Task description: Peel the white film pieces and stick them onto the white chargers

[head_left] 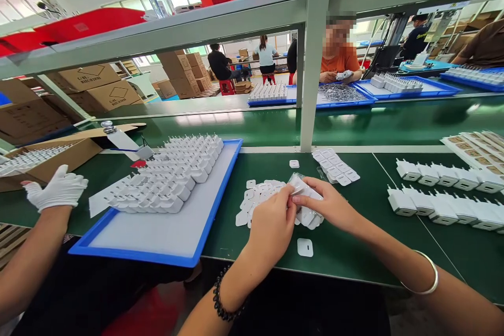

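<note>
My left hand (271, 223) and my right hand (331, 203) meet above the green bench, their fingers pinched on a clear plastic bag (301, 185). White pieces seem to be inside it, partly hidden by my fingers. Beneath and to the left of my hands lies a loose pile of small white square plates (252, 199). One white plate (305, 247) with a dark slot lies alone near the bench edge, and another plate (294, 164) rests beyond my hands. Behind my right hand is a flat stack of white plates (336, 166).
White charger housings (189, 168) with pins up fill part of a blue-rimmed tray (212, 220) on the left. A co-worker's gloved hand (59, 189) is beside a cardboard box (84, 152). Two rows of chargers (441, 207) stand right. A shelf post (311, 63) rises ahead.
</note>
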A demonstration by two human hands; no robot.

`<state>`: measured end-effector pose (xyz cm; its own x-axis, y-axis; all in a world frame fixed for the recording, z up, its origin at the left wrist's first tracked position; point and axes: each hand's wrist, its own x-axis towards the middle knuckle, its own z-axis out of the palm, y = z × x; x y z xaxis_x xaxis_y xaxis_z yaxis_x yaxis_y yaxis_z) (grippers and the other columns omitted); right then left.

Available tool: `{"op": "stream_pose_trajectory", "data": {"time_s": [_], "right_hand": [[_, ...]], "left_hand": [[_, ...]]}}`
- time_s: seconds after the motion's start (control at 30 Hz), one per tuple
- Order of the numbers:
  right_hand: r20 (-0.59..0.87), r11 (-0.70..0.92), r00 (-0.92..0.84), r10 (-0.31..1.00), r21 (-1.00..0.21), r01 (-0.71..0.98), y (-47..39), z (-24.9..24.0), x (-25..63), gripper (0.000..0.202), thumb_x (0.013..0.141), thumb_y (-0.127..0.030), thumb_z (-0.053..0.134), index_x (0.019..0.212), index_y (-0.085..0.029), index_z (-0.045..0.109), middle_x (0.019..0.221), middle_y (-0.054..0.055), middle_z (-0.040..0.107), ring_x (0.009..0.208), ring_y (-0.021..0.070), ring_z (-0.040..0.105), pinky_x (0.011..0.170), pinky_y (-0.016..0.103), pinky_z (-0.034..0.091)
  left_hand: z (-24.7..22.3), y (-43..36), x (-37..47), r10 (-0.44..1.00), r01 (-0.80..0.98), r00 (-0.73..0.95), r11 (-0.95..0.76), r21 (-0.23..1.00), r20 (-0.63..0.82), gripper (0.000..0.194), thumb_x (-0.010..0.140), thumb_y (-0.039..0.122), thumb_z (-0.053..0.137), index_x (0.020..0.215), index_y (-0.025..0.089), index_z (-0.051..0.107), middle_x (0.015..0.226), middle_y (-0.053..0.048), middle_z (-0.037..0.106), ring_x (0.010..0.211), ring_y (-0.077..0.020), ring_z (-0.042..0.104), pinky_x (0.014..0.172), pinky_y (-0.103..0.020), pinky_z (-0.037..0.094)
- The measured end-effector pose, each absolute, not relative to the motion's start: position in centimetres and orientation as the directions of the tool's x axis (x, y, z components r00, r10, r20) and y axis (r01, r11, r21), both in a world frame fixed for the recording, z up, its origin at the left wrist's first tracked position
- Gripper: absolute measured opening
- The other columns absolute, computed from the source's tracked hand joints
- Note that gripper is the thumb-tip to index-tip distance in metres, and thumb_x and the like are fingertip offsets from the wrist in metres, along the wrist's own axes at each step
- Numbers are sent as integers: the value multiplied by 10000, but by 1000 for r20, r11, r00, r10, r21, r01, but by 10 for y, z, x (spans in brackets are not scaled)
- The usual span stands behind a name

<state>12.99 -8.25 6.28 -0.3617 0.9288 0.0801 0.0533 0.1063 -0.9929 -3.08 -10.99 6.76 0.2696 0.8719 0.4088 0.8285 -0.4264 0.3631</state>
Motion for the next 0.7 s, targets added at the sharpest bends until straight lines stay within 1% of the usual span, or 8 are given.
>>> {"op": "stream_pose_trajectory", "data": {"time_s": [0.07,0.13,0.27,0.37,0.43,0.53,0.6,0.7], "right_hand": [[91,123,-365,927,-990,67,-82,63,130,262,804,-426,653,792,-185,551,864,7,613,786,183,559,705,301,439],[104,151,-358,928,-983,107,-83,62,129,233,818,-400,627,780,-184,550,866,10,613,794,185,556,710,299,431],[138,205,-307,942,-958,199,-85,59,125,135,840,-308,548,819,-179,581,798,-6,580,748,173,521,670,284,402],[172,238,-259,950,-939,249,-86,55,123,121,841,-263,506,781,-179,569,729,-21,539,692,159,480,630,277,374],[171,239,-247,954,-931,276,-85,54,123,120,834,-254,503,758,-180,559,699,-26,525,665,154,465,609,276,364],[161,233,-247,956,-926,298,-84,55,125,111,821,-255,515,763,-178,571,698,-20,542,663,161,479,604,281,370],[150,226,-255,955,-927,300,-84,57,126,111,818,-258,520,767,-178,578,704,-13,555,663,167,491,602,285,378],[145,226,-277,950,-930,289,-83,60,128,120,825,-271,528,760,-184,576,710,-11,562,659,168,502,592,282,387]], "left_hand": [[66,-112,-28,872,843,252,-411,347,421,268,916,146,446,1138,190,591,903,-52,755,730,-211,706,592,-284,497],[65,-113,-26,877,849,222,-389,359,425,270,909,135,444,1127,188,594,915,-60,756,749,-218,712,597,-290,508],[62,-116,-21,901,828,154,-342,444,406,270,895,119,459,1112,199,598,916,-59,757,758,-220,716,612,-293,509],[62,-117,-20,913,798,155,-341,498,377,269,934,149,409,1126,189,593,898,-71,750,745,-222,708,610,-299,489],[63,-115,-22,924,768,161,-338,543,347,275,958,183,375,1115,181,601,849,-68,741,702,-213,688,597,-295,464],[68,-107,-29,942,666,151,-321,673,300,255,956,218,391,962,184,644,737,-29,693,641,-174,625,581,-265,417],[70,-99,-35,953,560,146,-300,772,265,241,938,243,432,837,181,642,677,-3,644,615,-148,573,567,-244,386],[69,-83,-47,971,370,122,-239,898,208,202,874,290,537,737,166,618,603,21,581,546,-123,510,515,-224,356]]}}
